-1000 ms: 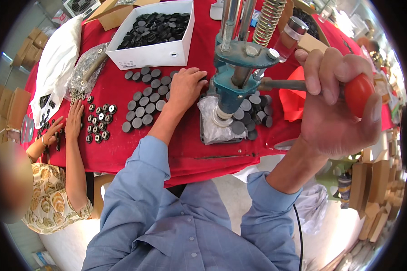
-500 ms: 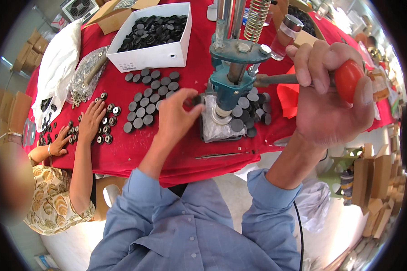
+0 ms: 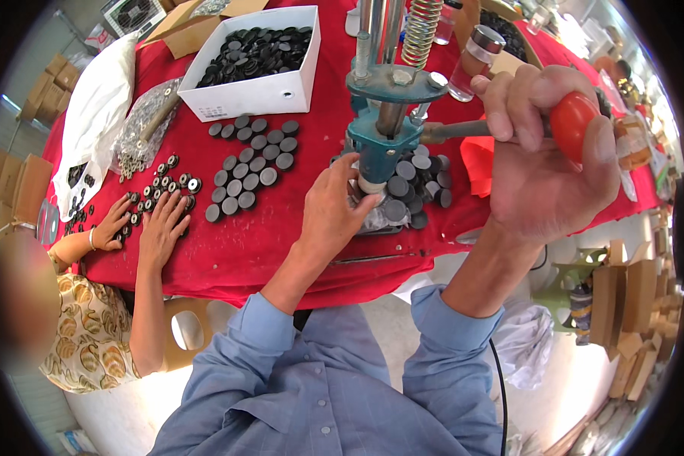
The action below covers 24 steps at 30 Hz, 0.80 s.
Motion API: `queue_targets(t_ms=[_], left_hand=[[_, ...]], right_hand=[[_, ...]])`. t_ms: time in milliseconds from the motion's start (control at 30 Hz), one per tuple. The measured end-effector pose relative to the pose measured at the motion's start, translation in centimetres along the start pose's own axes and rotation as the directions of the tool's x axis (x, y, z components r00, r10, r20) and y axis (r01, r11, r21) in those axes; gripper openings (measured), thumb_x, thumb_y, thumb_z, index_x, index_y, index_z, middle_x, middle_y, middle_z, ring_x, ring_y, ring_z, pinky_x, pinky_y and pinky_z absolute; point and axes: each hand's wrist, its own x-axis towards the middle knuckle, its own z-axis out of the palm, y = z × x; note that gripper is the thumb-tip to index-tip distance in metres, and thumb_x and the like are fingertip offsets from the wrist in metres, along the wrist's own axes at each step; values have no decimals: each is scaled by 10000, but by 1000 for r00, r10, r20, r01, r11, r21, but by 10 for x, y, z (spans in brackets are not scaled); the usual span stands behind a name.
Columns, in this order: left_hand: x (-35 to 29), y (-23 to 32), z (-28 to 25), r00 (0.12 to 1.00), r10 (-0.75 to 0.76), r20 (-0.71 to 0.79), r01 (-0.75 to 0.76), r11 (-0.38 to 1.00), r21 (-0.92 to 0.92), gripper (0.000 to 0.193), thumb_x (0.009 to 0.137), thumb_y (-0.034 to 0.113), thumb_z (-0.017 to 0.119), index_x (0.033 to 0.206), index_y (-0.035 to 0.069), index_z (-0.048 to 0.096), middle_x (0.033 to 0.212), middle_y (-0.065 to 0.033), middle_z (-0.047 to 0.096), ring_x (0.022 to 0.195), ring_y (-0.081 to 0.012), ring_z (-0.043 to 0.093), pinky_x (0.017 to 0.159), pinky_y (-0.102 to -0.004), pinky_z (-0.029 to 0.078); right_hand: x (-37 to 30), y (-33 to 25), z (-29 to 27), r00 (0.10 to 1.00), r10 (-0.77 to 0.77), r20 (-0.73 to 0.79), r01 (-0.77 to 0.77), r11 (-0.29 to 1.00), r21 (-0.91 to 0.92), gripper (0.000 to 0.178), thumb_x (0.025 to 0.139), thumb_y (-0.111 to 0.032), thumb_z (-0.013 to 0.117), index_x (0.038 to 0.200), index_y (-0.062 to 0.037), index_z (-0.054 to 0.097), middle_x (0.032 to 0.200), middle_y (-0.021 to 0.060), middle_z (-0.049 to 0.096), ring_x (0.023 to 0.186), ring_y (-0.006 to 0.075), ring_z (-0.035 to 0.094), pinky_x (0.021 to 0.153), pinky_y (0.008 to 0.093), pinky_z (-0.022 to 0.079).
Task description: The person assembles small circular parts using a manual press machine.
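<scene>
My left hand (image 3: pixel 333 204) is at the lower end of the teal hand press (image 3: pixel 391 140), its thumb and fingers curled round the place under the ram. The black round cap seen in its pinch a moment ago is now hidden behind the fingers. My right hand (image 3: pixel 547 148) grips the press lever (image 3: pixel 460 131), with the lever's red ball knob (image 3: pixel 574 125) between thumb and palm. A pile of grey-topped black caps (image 3: pixel 412 182) lies right of the ram. Left of my left hand, more such caps (image 3: pixel 251 169) are spread on the red cloth (image 3: pixel 281 254).
A white box (image 3: pixel 251 102) full of black discs stands behind the spread caps. A co-worker's hands (image 3: pixel 159 228) rest among small ringed black pieces at the left. A clear jar (image 3: pixel 475 64) with a silver lid stands behind the lever. Cardboard boxes (image 3: pixel 615 304) stand at the right.
My left hand has moved right, from beside the press to under its ram. My right hand and the lever have shifted slightly left. The co-worker's nearer hand has moved toward me.
</scene>
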Motion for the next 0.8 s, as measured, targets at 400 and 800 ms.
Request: queue_targets(t_ms=[400, 800], left_hand=[[-27, -19, -48, 969, 89, -230, -49, 984, 172, 422, 802, 76, 860, 1184, 49, 682, 1097, -84, 706, 817, -171, 654, 735, -306, 542], [-94, -89, -132, 938, 84, -337, 121, 831, 544, 454, 845, 7, 766, 1260, -17, 582, 1292, -208, 557, 1088, -334, 606, 818, -375, 554]], right_hand=[[-103, -6, 17, 994, -97, -49, 85, 975, -207, 382, 899, -517, 610, 941, -141, 552, 714, 9, 406, 714, 217, 468, 1117, 572, 344], [-132, 0, 16, 981, -141, -135, 108, 968, -225, 362, 830, -527, 666, 849, -196, 522, 730, -13, 370, 843, 239, 462, 1158, 606, 253]])
